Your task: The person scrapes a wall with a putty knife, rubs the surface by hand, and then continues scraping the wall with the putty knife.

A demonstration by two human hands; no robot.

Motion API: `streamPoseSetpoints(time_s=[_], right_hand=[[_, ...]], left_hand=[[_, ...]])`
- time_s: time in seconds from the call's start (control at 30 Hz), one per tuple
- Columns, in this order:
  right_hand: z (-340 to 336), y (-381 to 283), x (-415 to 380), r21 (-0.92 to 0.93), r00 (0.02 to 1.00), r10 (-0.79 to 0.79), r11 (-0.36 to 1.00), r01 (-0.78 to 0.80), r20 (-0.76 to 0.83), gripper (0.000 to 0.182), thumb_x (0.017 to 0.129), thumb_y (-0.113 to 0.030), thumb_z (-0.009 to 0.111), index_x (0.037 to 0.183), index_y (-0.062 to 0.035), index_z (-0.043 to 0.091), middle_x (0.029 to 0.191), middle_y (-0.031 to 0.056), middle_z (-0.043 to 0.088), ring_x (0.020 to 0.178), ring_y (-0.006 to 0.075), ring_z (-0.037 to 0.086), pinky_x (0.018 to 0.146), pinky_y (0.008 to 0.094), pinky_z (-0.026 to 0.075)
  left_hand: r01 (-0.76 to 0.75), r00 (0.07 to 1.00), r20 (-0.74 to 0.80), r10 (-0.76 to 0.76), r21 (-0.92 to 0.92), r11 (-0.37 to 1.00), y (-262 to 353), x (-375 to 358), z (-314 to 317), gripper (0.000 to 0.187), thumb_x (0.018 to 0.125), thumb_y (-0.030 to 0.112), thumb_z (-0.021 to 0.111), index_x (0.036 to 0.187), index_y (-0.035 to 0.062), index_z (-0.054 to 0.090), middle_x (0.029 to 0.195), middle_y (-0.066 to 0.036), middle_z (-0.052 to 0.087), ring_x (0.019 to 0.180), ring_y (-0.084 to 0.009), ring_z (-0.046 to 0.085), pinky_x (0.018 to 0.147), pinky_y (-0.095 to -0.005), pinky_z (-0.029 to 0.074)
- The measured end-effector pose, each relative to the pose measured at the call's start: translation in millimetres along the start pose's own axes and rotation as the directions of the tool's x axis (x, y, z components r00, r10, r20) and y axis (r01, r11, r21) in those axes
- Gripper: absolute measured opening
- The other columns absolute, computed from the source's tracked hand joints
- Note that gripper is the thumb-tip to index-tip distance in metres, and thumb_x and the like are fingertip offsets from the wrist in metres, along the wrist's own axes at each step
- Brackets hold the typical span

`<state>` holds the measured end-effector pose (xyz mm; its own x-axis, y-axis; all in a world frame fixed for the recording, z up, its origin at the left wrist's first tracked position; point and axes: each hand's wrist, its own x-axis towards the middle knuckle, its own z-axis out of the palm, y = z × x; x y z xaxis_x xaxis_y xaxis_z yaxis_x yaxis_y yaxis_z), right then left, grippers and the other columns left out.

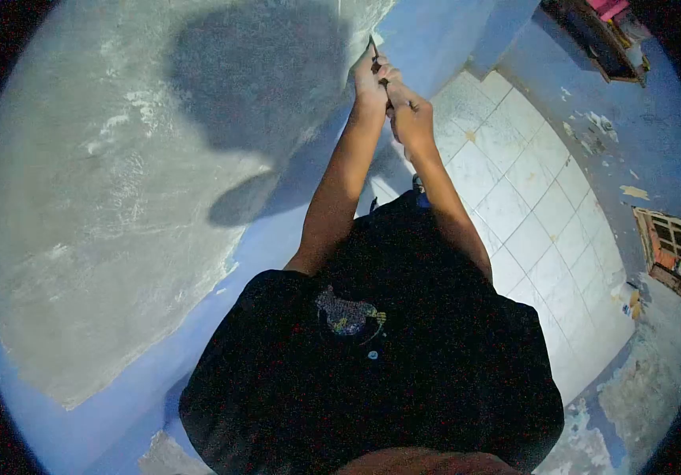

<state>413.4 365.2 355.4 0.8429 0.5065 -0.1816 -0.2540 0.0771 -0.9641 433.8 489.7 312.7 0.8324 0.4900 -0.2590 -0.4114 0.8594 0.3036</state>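
A thin dark tool [374,50] with a narrow tip is held in both hands against the wall [119,261] on my left. My left hand [368,85] is closed on it nearer the tip, with the thumb lying along it. Just behind and to the right, my right hand [411,115] wraps its fingers round the tool's rear part. The tip meets the border between bare grey plaster and blue paint [427,28]. Most of the tool is hidden by my fingers, so I cannot tell its exact kind.
Below lies a floor of white tiles [506,190]. Across it stands another blue wall [593,87] with peeling paint, a shelf [605,43] holding items, and a framed opening [673,249]. My shadow [261,79] falls on the plaster.
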Motion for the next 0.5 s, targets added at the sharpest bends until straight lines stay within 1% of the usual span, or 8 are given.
streamPoseSetpoints(time_s=[0.03,0.07,0.17,0.27,0.3,0.33,0.43,0.5], right_hand=[[-3.6,0.7,2.4,0.025,1.0,-0.004,1.0,0.003,0.015,0.023,0.091,-0.014,0.055,0.103,0.0002,0.068,0.071,0.0043,0.06,0.065,0.0112,0.051,0.06,0.026,0.042],[-5.6,-4.6,0.6,-0.06,0.998,0.038,0.998,-0.035,0.047,0.024,0.092,-0.015,0.054,0.104,0.0006,0.068,0.073,0.0043,0.06,0.066,0.0108,0.05,0.06,0.0251,0.041],[7.2,-17.9,-8.6,0.007,0.994,0.108,0.994,-0.108,0.024,0.025,0.093,-0.018,0.053,0.098,0.0018,0.068,0.072,0.0039,0.059,0.065,0.0106,0.049,0.059,0.0255,0.04],[-2.0,-3.9,3.0,-0.001,0.998,-0.06,0.998,0.06,0.008,0.024,0.094,-0.023,0.055,0.085,-0.0042,0.066,0.061,0.0002,0.051,0.041,0.005,0.037,0.037,0.0223,0.025],[-4.4,-2.8,2.6,0.012,0.999,-0.034,0.999,0.034,0.018,0.025,0.094,-0.024,0.055,0.084,-0.0044,0.066,0.061,0.0002,0.051,0.041,0.0051,0.037,0.037,0.0224,0.025],[-6.4,-3.1,3.1,0.027,1.0,-0.011,1.0,0.01,0.029,0.025,0.093,-0.025,0.055,0.084,-0.0045,0.066,0.061,0.0002,0.051,0.041,0.0053,0.037,0.037,0.0224,0.025],[3.8,-10.7,-4.3,0.012,1.0,0.014,1.0,-0.014,0.022,0.027,0.094,-0.027,0.055,0.083,-0.0047,0.066,0.061,0.0,0.051,0.041,0.0056,0.038,0.037,0.0228,0.025],[9.8,-11.7,2.4,-0.013,0.999,-0.038,0.999,0.038,0.0,0.028,0.094,-0.027,0.054,0.083,-0.0048,0.066,0.061,-0.0001,0.051,0.041,0.0057,0.038,0.037,0.0231,0.025]], left_hand=[[0.007,1.0,0.027,-0.006,-0.013,1.0,-0.5,3.6,1.5,0.025,0.093,0.028,0.057,0.076,0.011,0.049,0.061,0.003,0.049,0.043,-0.009,0.036,0.046,-0.0258,0.034],[0.02,1.0,0.022,-0.019,-0.054,0.998,2.0,5.4,-2.4,0.024,0.093,0.026,0.057,0.077,0.0108,0.048,0.061,0.003,0.049,0.043,-0.0087,0.036,0.046,-0.0255,0.034],[0.009,0.998,0.058,-0.01,0.026,1.0,12.3,8.3,-9.9,0.025,0.092,0.027,0.059,0.077,0.0116,0.047,0.062,0.003,0.049,0.044,-0.0089,0.036,0.048,-0.0251,0.034],[-0.02,0.999,-0.042,0.023,0.054,0.998,-4.6,13.7,-5.1,0.025,0.092,0.028,0.059,0.076,0.0129,0.047,0.063,0.002,0.049,0.046,-0.0093,0.035,0.049,-0.0257,0.034],[-0.052,0.995,-0.08,0.056,0.044,0.998,-9.6,12.5,0.6,0.025,0.092,0.028,0.059,0.076,0.0131,0.047,0.063,0.003,0.049,0.046,-0.0092,0.035,0.048,-0.0258,0.034],[0.01,0.999,-0.035,-0.011,-0.037,0.999,-7.0,13.8,-1.8,0.024,0.092,0.029,0.058,0.077,0.0127,0.048,0.064,0.003,0.049,0.047,-0.0099,0.035,0.049,-0.0261,0.033],[0.075,0.996,0.046,-0.073,-0.03,0.997,9.6,17.7,-19.1,0.025,0.092,0.029,0.059,0.078,0.0124,0.048,0.064,0.002,0.048,0.047,-0.0111,0.035,0.048,-0.0266,0.032],[0.018,1.0,-0.01,-0.018,0.033,0.999,13.5,20.4,-0.1,0.026,0.091,0.029,0.06,0.076,0.0118,0.048,0.062,0.002,0.046,0.046,-0.0106,0.034,0.047,-0.0261,0.031]])
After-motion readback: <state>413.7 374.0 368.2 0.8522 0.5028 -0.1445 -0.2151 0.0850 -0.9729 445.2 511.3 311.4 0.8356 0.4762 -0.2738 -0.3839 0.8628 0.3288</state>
